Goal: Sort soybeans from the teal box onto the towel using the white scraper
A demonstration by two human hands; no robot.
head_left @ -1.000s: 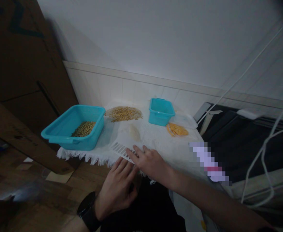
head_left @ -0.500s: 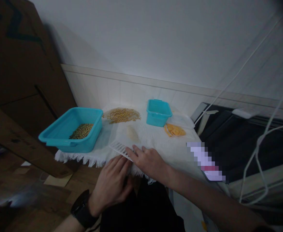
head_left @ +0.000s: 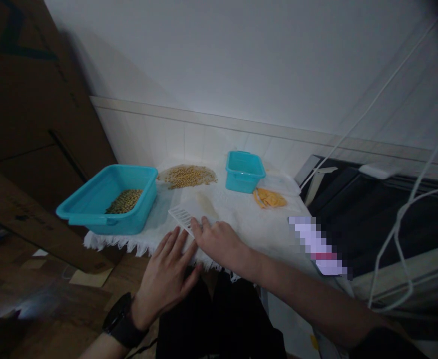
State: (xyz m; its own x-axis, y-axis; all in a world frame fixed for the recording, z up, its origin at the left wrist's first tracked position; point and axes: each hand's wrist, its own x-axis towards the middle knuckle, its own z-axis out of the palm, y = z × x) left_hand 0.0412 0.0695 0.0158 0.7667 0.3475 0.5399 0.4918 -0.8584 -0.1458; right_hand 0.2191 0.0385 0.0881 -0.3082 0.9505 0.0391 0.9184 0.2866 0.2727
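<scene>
My right hand (head_left: pixel 219 243) is closed on a thin white slotted plastic piece (head_left: pixel 180 216), whose far end shows past my fingers. My left hand (head_left: pixel 171 273), with a black watch at its wrist, lies open at the front edge of the white fringed cloth (head_left: pixel 252 227), fingers spread just below the slotted piece. Beyond the piece lies a small pale heap (head_left: pixel 205 205), too fine to make out. Yellowish beans (head_left: pixel 189 176) are spread at the back of the cloth. On the left, a large turquoise tub (head_left: pixel 105 225) contains more greenish-yellow beans (head_left: pixel 126 202).
A smaller turquoise tub (head_left: pixel 244 182) stands at the back right, beside a clear lid (head_left: pixel 284 183) and a crumpled orange cloth (head_left: pixel 270 198). A blurred-out lilac object (head_left: pixel 316 244) lies at the right edge. White cables (head_left: pixel 398 229) hang there. Cardboard boxes (head_left: pixel 28 149) stand left.
My left hand's fingers have spread and moved slightly left. My right hand has shifted a little left and away from me with the slotted piece.
</scene>
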